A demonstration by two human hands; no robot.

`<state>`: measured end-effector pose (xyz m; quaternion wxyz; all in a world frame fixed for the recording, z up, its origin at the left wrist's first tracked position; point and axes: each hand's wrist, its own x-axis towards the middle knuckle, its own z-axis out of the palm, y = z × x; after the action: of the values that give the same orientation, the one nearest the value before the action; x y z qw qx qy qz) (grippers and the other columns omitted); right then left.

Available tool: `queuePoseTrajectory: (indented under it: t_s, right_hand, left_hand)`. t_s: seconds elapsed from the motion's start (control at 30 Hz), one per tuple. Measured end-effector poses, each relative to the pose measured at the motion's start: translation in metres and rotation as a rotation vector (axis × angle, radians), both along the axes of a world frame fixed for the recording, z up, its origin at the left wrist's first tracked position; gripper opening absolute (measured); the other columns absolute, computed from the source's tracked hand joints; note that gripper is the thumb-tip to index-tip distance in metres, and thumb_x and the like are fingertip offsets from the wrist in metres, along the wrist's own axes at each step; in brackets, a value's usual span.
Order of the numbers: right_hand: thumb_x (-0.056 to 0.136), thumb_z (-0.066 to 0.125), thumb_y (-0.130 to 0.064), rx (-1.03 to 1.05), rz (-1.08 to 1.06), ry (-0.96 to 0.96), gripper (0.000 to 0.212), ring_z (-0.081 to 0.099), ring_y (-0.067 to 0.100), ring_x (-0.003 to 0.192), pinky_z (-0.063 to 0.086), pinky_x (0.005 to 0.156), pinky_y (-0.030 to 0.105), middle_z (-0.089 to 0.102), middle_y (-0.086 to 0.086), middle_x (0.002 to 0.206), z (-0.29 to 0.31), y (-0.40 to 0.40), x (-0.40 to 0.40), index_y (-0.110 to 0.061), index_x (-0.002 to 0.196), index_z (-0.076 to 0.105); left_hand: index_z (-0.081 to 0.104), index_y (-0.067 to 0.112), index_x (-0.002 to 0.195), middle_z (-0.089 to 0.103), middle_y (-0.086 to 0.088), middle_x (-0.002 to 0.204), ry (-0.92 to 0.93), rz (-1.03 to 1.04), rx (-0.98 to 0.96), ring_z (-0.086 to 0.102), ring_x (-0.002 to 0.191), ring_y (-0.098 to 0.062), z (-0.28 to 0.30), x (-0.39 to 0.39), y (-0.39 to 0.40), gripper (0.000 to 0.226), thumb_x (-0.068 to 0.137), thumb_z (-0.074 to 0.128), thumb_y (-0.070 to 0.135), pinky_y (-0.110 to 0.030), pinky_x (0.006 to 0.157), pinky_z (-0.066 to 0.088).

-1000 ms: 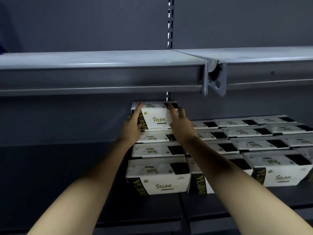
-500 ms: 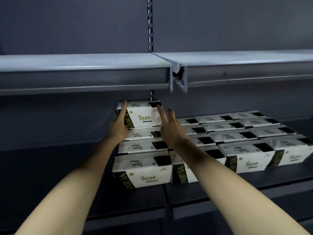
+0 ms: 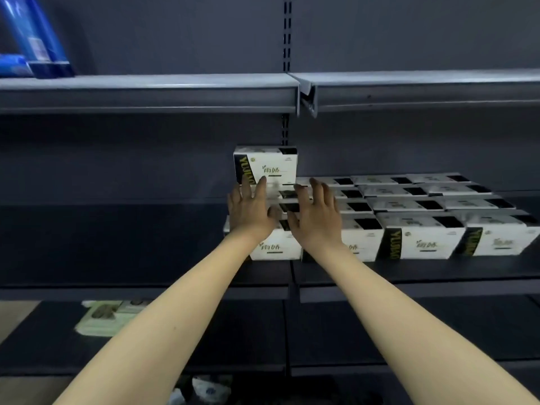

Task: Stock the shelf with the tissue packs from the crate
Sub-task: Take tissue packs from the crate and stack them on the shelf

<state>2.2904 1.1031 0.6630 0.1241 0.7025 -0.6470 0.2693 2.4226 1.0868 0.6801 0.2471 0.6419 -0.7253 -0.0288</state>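
Note:
White tissue packs with black and green print lie in rows on the dark middle shelf (image 3: pixel 146 276). One tissue pack (image 3: pixel 267 166) stands on top of the back row at the left end of the block, free of both hands. My left hand (image 3: pixel 248 211) hovers just below and in front of it with fingers spread and holds nothing. My right hand (image 3: pixel 317 217) floats beside it over the left packs, fingers loosely spread, also holding nothing. The front row of packs (image 3: pixel 420 241) runs off to the right. The crate is out of view.
A grey upper shelf (image 3: pixel 175 92) hangs above the packs, with blue packages (image 3: pixel 32 39) at its far left. On the lower shelf lies a pale green pack (image 3: pixel 102 317). Some white objects (image 3: pixel 204 387) show at the bottom edge. The middle shelf's left half is bare.
Both hands have let go of the top tissue pack and drawn back and down toward me. The pack stays on the back row. The view has tilted downward.

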Motion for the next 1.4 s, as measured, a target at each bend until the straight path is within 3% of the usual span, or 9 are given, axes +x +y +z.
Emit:
queuePoseTrajectory:
  t_s: [0.07, 0.2, 0.47, 0.7, 0.9, 1.07, 1.17, 1.27, 1.4]
  right_hand:
    - [0.078, 0.069, -0.024, -0.061, 0.037, -0.030, 0.055, 0.039, 0.048, 0.127, 0.037, 0.100, 0.057, 0.045, 0.026, 0.136, -0.014, 0.018, 0.000, -0.005, 0.127, 0.053]
    - [0.073, 0.073, -0.025, -0.077, 0.068, -0.005, 0.052, 0.049, 0.046, 0.117, 0.042, 0.093, 0.053, 0.053, 0.025, 0.127, -0.040, 0.056, -0.002, -0.006, 0.120, 0.059]
    - [0.070, 0.068, -0.016, -0.067, 0.157, 0.034, 0.048, 0.051, 0.035, 0.115, 0.040, 0.095, 0.047, 0.054, 0.019, 0.127, -0.111, 0.117, -0.010, -0.007, 0.117, 0.060]
    - [0.067, 0.075, -0.018, 0.143, 0.187, 0.037, 0.051, 0.058, 0.033, 0.102, 0.047, 0.079, 0.040, 0.058, 0.017, 0.123, -0.180, 0.156, -0.013, -0.007, 0.115, 0.061]
    - [0.063, 0.079, -0.016, 0.355, 0.193, 0.073, 0.050, 0.060, 0.032, 0.096, 0.049, 0.076, 0.039, 0.060, 0.016, 0.118, -0.237, 0.180, -0.022, -0.006, 0.110, 0.063]
    - [0.053, 0.085, -0.018, 0.644, 0.210, 0.141, 0.056, 0.064, 0.034, 0.091, 0.053, 0.071, 0.041, 0.063, 0.018, 0.111, -0.291, 0.212, -0.028, -0.005, 0.104, 0.066]
    - [0.067, 0.079, -0.020, 0.762, 0.223, 0.156, 0.052, 0.059, 0.036, 0.104, 0.049, 0.082, 0.045, 0.058, 0.020, 0.122, -0.319, 0.227, -0.032, -0.005, 0.114, 0.062]
    - [0.091, 0.054, -0.027, 0.872, 0.247, 0.176, 0.051, 0.036, 0.034, 0.131, 0.029, 0.105, 0.044, 0.033, 0.016, 0.146, -0.340, 0.237, -0.032, -0.009, 0.137, 0.042]
    - [0.095, 0.044, -0.030, 0.959, 0.237, 0.165, 0.052, 0.029, 0.029, 0.132, 0.024, 0.107, 0.038, 0.024, 0.011, 0.150, -0.368, 0.247, -0.028, -0.014, 0.142, 0.031]
  left_hand:
    - [0.008, 0.023, 0.151, -0.004, -0.012, 0.158, -0.018, -0.008, 0.019, -0.004, 0.144, -0.032, -0.009, -0.005, 0.022, 0.066, 0.096, 0.044, 0.031, -0.044, 0.118, 0.002]
    - [0.011, 0.019, 0.151, 0.000, -0.015, 0.158, -0.044, -0.014, -0.028, -0.002, 0.145, -0.032, -0.038, -0.013, 0.068, 0.066, 0.096, 0.044, 0.030, -0.045, 0.117, 0.003]
    - [0.044, 0.006, 0.138, 0.032, -0.024, 0.147, 0.003, -0.113, -0.142, 0.024, 0.138, -0.041, -0.123, -0.018, 0.139, 0.056, 0.086, 0.061, 0.017, -0.053, 0.114, 0.018]
    - [0.028, 0.013, 0.147, 0.020, -0.012, 0.155, -0.134, -0.160, 0.178, 0.009, 0.145, -0.026, -0.209, 0.001, 0.187, 0.059, 0.093, 0.050, 0.018, -0.037, 0.117, 0.000]
    - [0.021, 0.015, 0.148, 0.015, -0.009, 0.156, -0.201, -0.049, 0.461, 0.006, 0.145, -0.024, -0.273, 0.026, 0.216, 0.055, 0.098, 0.042, 0.025, -0.036, 0.118, 0.003]
    - [0.022, 0.016, 0.148, 0.016, -0.010, 0.156, -0.148, 0.105, 0.682, 0.008, 0.145, -0.026, -0.323, 0.038, 0.253, 0.055, 0.099, 0.042, 0.027, -0.038, 0.118, 0.007]
    - [0.021, 0.015, 0.148, 0.017, -0.011, 0.155, -0.134, 0.144, 0.756, 0.010, 0.144, -0.028, -0.349, 0.041, 0.270, 0.056, 0.098, 0.043, 0.027, -0.038, 0.117, 0.008]
    - [0.022, 0.015, 0.147, 0.018, -0.012, 0.155, -0.136, 0.154, 0.797, 0.011, 0.143, -0.028, -0.372, 0.045, 0.282, 0.058, 0.096, 0.045, 0.027, -0.038, 0.117, 0.010]
    - [0.022, 0.013, 0.147, 0.019, -0.014, 0.154, -0.118, 0.159, 0.839, 0.011, 0.143, -0.029, -0.401, 0.046, 0.290, 0.061, 0.093, 0.047, 0.024, -0.037, 0.117, 0.009]
